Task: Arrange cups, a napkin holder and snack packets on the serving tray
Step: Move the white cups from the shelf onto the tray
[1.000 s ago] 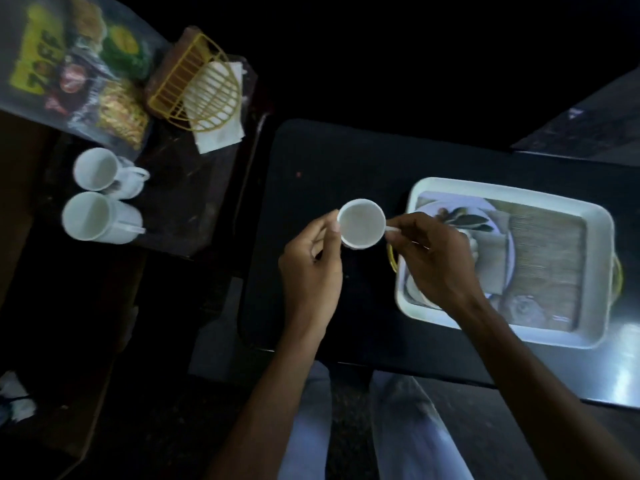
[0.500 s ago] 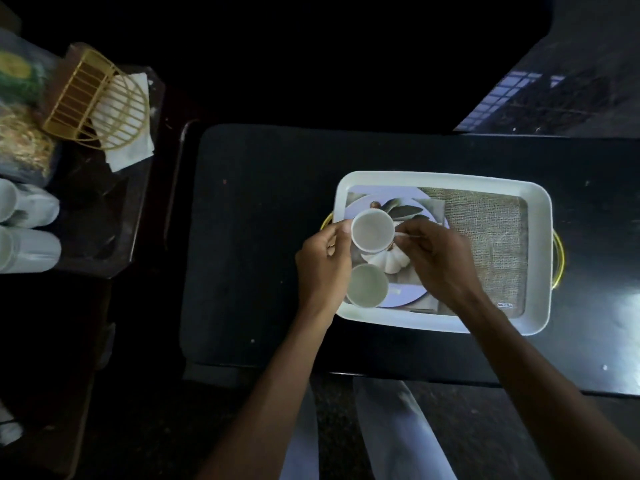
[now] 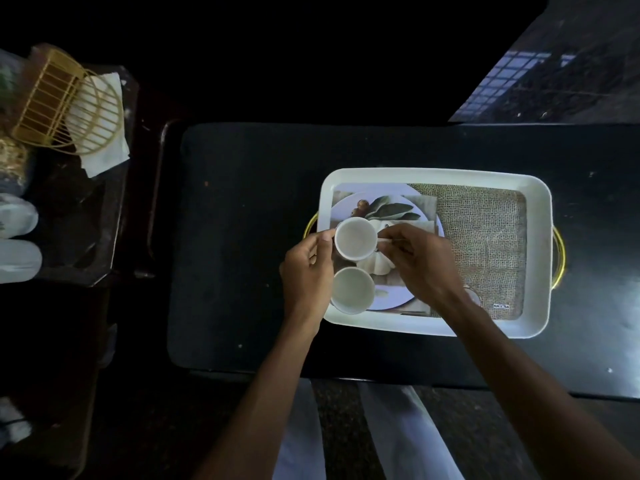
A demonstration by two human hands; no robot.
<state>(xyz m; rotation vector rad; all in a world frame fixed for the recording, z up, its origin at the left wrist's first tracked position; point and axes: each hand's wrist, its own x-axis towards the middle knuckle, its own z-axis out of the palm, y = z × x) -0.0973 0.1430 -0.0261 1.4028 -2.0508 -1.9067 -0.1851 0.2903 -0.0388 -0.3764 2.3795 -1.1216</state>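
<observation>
A white serving tray [image 3: 429,176] with gold handles lies on the black table. Over its left part I hold a white cup [image 3: 355,238]: my left hand [image 3: 306,275] grips its left side and my right hand [image 3: 417,263] pinches its handle. A second white cup [image 3: 353,289] stands in the tray's near left corner, just below the held one. On the side table at far left lie a gold wire napkin holder [image 3: 65,102] with white napkins, two more white cups [image 3: 17,237] on their sides, and snack packets [image 3: 12,161], cut off by the frame edge.
The tray's right half, with a burlap print [image 3: 485,244], holds nothing. The black table [image 3: 242,237] stretches left of the tray. A dark side table [image 3: 86,220] stands beside it. My legs show below the table's near edge.
Both hands carried the cup rightward from over the bare table to above the tray's left part. In the last half second it barely moved. The view shifted right, revealing the second cup in the tray.
</observation>
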